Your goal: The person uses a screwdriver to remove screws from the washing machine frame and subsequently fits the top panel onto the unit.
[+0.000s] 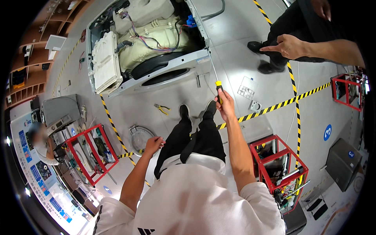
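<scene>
In my right hand (pixel 226 105) is a long screwdriver (pixel 218 87) with a yellow and black handle. Its thin shaft runs up to the right front corner of an opened washing machine (pixel 164 68), and I cannot tell whether the tip touches it. The machine's top is off, showing a pale tub (pixel 156 37), coloured wires (pixel 150 42) and a white drawer housing (pixel 105 64). My left hand (pixel 154 145) hangs apart from the machine, near a round door ring (pixel 141 138) on the floor. Its fingers are curled, and anything inside them is hidden.
Pliers (pixel 162 109) lie before my feet. To the right are a clear parts case (pixel 247 87) and a small white part (pixel 255 105). Red tool carts (pixel 276 151) (pixel 84 143) flank me. Another person's hand (pixel 290 47) points from the right.
</scene>
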